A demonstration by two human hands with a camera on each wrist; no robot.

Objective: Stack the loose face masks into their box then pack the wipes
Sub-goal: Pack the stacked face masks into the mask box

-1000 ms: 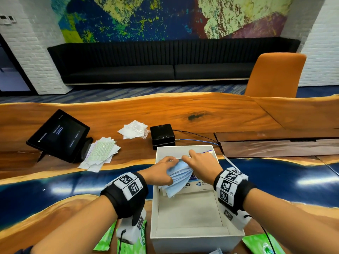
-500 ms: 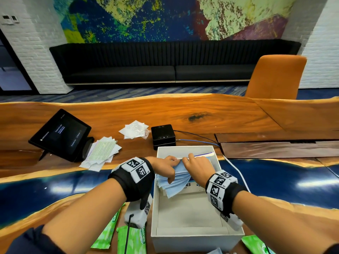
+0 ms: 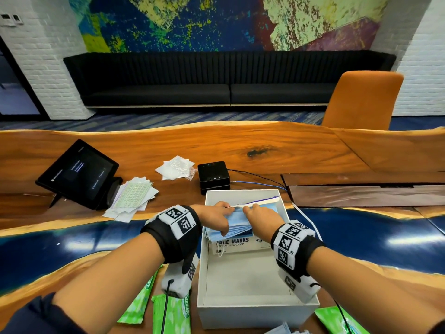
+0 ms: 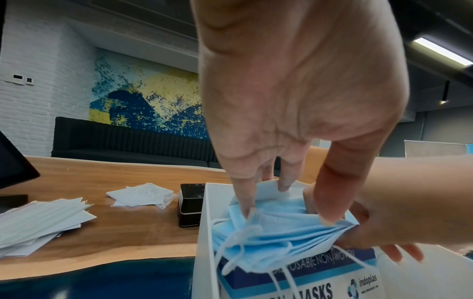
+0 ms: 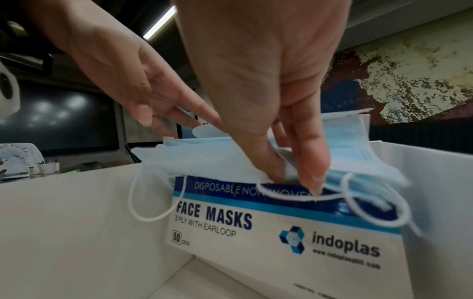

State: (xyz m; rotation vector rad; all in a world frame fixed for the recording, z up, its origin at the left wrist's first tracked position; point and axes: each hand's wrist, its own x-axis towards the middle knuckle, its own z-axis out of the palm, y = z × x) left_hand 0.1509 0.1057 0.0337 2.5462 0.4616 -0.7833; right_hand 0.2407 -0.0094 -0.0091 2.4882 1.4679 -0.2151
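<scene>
Both hands are at the top of the mask box (image 3: 237,245), which stands at the far end of the white tray (image 3: 255,317). The masks (image 3: 237,224) lie as a fanned blue stack across the box's open top, long axis running left to right, directly under the fingers.

The left hand (image 3: 215,216) holds the left part of the stack: in the left wrist view its fingers (image 4: 243,202) reach down onto the top mask while the thumb comes against the stack's near edge, a loose pinch. The right hand (image 3: 261,221) pinches the right part, its fingertips (image 5: 316,178) pressing the near edge of the stack down at the box's front lip. Neither hand is nearer; each has 1 end. The move ahead, I judge, is straight down into the box, with the stack kept level.

Several ear loops (image 5: 279,197) hang outside over the box front and may snag.

Hidden: the box's inside and how deep the stack sits. The wipes (image 3: 172,314), green packs beside the tray's near corners, are cut off by the frame and partly covered by the forearms; their count is unclear.
</scene>
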